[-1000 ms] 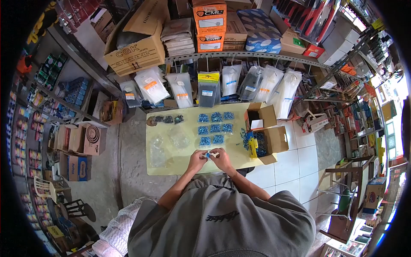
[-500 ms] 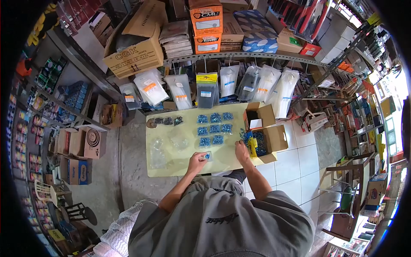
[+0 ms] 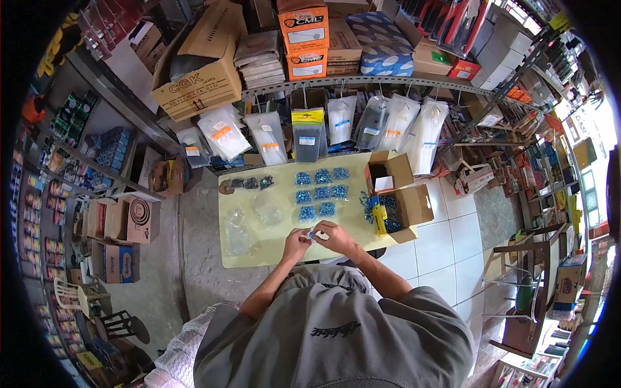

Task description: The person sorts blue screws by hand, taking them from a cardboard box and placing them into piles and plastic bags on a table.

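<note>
Near the front edge of the pale yellow table [image 3: 278, 252], my left hand [image 3: 297, 244] is closed on a small clear bag with blue pieces [image 3: 310, 235]. My right hand [image 3: 333, 237] meets it there, fingers pinched at the bag; what they hold is too small to make out. Beyond my hands lie several filled bags of blue pieces [image 3: 321, 193] in rows. To the right, an open cardboard box [image 3: 413, 212] holds more blue pieces, with a loose heap [image 3: 367, 205] beside it. Empty-looking clear bags [image 3: 237, 236] lie on the left.
Dark packets [image 3: 251, 183] lie at the table's back left. A second open box [image 3: 394, 169] stands at the back right. Hanging packs of cable ties [image 3: 308, 137] and a loaded shelf [image 3: 284, 86] border the far side. A wooden table [image 3: 527, 323] stands at the right.
My right hand has moved left from the box of blue pieces to the small bag at my left hand. The view has shifted slightly.
</note>
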{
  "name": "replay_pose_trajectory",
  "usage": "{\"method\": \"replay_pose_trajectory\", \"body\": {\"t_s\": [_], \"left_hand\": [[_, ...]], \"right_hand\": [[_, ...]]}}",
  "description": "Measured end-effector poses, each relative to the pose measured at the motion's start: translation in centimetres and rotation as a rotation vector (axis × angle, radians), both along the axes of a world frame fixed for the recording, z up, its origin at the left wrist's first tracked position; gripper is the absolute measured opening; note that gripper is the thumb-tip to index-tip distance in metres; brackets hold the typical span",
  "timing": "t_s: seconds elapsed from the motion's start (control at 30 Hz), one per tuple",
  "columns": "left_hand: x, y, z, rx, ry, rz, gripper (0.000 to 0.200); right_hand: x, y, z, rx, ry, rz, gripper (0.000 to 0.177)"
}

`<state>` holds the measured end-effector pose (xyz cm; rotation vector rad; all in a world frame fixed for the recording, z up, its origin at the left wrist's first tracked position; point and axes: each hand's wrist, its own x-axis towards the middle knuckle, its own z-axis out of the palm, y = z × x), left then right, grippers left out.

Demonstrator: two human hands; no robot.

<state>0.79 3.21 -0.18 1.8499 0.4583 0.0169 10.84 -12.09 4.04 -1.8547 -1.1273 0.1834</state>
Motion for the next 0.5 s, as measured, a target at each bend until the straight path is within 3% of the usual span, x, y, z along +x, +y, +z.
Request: {"method": "replay_pose_trajectory", "body": {"t_s": [0.17, 0.27, 0.33, 0.5], "left_hand": [[0.2, 0.1, 0.5, 0.031, 0.008, -0.018, 0.036], [0.4, 0.3, 0.6, 0.037, -0.005, -0.018, 0.037], [0.5, 0.2, 0.7, 0.059, -0.002, -0.036, 0.037], [0.6, 0.2, 1.0, 0.047, -0.057, -0.029, 0.036]], "right_hand": [[2.5, -2.1, -0.9, -0.123, 0.096, -0.23, 0.016], [5.9, -3.9, -3.6, -0.15, -0.023, -0.439, 0.016], [8.5, -5.0, -7.4, -0.378, -0.181, -0.572, 0.024], [11.4, -5.3, -7.8, -0.698, -0.124, -0.6, 0.032]]}}
